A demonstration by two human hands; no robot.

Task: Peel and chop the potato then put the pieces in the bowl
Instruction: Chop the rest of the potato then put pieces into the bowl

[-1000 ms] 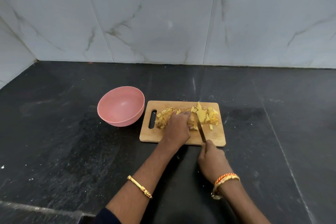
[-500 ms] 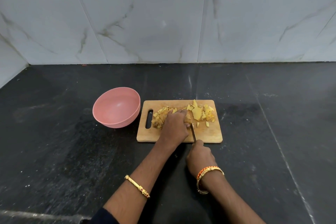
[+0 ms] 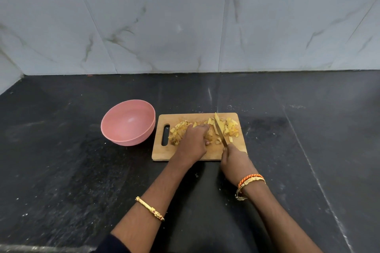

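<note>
**Potato half chopped, knife close to the fingers**

The potato (image 3: 209, 135) sits near the middle of the wooden cutting board (image 3: 164, 153), mostly hidden under the left hand (image 3: 193, 141), whose grip is clenched down over the uncut piece to steady it. The right hand (image 3: 234, 160) has its grip wrapped around the handle of a knife (image 3: 220, 131), with the blade angled across the board just to the right of the left fingertips. Chopped pieces (image 3: 231, 129) lie heaped to the right of the blade, and another pile (image 3: 177, 131) lies on the left side near the board's handle slot.

The risk I see is the blade's closeness to the holding fingers: a slip on the wet, shrinking piece could bring the edge onto them. The remaining lump looks small, so it may roll or skid under pressure. Loose bits near the board's far and right edges could also be flicked onto the dark surface (image 3: 61, 170) by a hard stroke.

The pink bowl (image 3: 128, 139) stands just left of the board, tilted slightly and empty as far as I can tell, so no pieces have gone in yet. Nothing lies between board and bowl; the left-hand pile is nearest it. Marble-patterned tiles back the surface, which shows pale specks and smears.
</note>
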